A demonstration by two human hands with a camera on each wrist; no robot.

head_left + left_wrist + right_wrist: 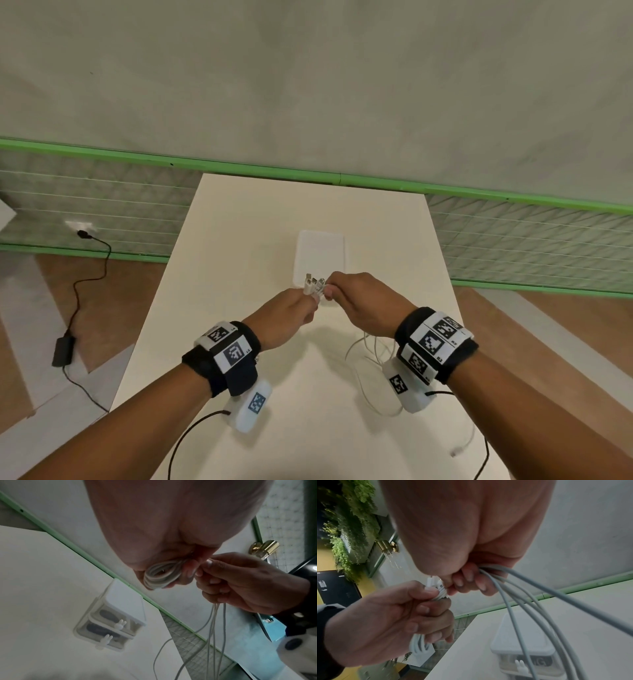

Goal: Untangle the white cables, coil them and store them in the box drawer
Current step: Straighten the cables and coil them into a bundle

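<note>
From the head camera, both hands meet above the middle of a pale table [239,240], raised off its surface. The left hand [287,313] is curled round a bunch of white cables [313,286], whose connector ends stick up past its fingers, and the right hand [363,301] pinches the same bunch just beside them. Slack lengths of cable trail from under the right wrist in loose loops on the table, one plug end lying near the table's right edge. The white drawer box [322,255] stands just beyond the hands, only its lid visible from above. On the floor to the left a black adapter [63,349] runs by its cord to a wall socket [79,226]. The left wrist camera shows the left hand's fingers closed on a small coil of cable [161,574], with the right hand [243,582] gripping several strands that hang down from its fist. Below, the drawer box [120,601] shows two clear-fronted drawers with little rabbit-shaped pulls; dark shapes lie inside, though the picture is too soft to say what they are. A brass door handle [265,549] shows behind. In the right wrist camera the right hand's fingers [469,577] are curled round four or so grey-white strands that fan out downward, while the left hand [388,618] clamps the folded bundle, loops poking out under its little finger. The drawer box [522,642] sits on the table below, with green foliage [351,513] at upper left.
</note>
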